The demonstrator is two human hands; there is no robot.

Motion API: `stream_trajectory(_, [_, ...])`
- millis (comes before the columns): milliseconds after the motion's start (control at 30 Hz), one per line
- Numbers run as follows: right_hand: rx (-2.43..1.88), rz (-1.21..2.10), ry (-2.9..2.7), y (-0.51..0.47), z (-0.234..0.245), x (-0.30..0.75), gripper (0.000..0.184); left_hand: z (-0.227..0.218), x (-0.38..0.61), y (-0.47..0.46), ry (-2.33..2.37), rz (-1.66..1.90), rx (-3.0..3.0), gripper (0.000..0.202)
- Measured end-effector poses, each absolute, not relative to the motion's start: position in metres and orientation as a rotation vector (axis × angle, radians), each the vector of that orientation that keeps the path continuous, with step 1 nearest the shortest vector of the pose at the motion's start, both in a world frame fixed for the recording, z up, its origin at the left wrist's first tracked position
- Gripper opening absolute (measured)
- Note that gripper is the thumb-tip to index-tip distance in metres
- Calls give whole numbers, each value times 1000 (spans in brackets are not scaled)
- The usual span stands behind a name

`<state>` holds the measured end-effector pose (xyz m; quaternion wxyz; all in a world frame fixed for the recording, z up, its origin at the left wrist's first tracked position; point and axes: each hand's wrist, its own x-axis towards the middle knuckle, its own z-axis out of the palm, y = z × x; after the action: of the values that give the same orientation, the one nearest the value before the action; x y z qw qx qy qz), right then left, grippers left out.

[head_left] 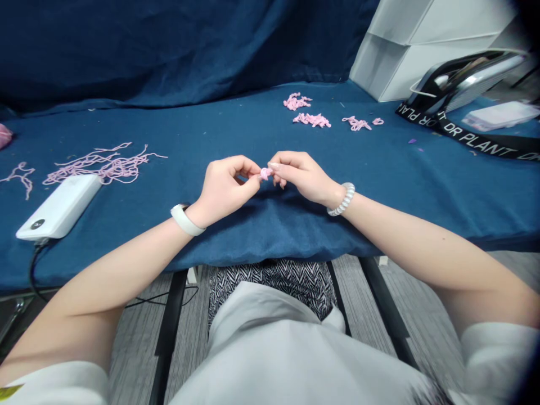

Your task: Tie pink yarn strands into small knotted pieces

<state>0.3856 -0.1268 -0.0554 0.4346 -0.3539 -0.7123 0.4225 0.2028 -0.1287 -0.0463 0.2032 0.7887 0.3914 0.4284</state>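
Between my two hands, just above the front part of the blue-covered table, is a small knotted bit of pink yarn. My left hand pinches its left side with thumb and forefinger. From the other side, my right hand grips it in the same way, fingertips nearly meeting those of the left. The fingers cover much of the yarn, so its full shape is hidden.
Cut pink yarn strands lie at left beside a white power bank with a black cable. Small pink yarn bundles lie farther back. At right are a black lettered strap, a white case and white boxes.
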Motion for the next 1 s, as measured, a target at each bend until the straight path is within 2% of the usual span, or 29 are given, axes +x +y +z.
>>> stream_trajectory(167, [-982,818,-1868,-129,-56,383,29,-47,203,-129,1077,1205,2285,13])
stream_trajectory(300, [-985,789,-1816,-129,-55,383,25,-47,203,-129,1095,1215,2260,12])
stream_trajectory(533, [-1009,745,-1732,-130,-50,386,28,-46,202,-127,1111,1223,2215,11])
stream_trajectory(800, [-960,782,-1670,-128,-51,387,27,-46,202,-126,1137,1226,2188,12])
stream_trajectory(1000, [-979,1035,-1655,-123,-55,387,40,-47,202,-126,1107,1258,2261,9])
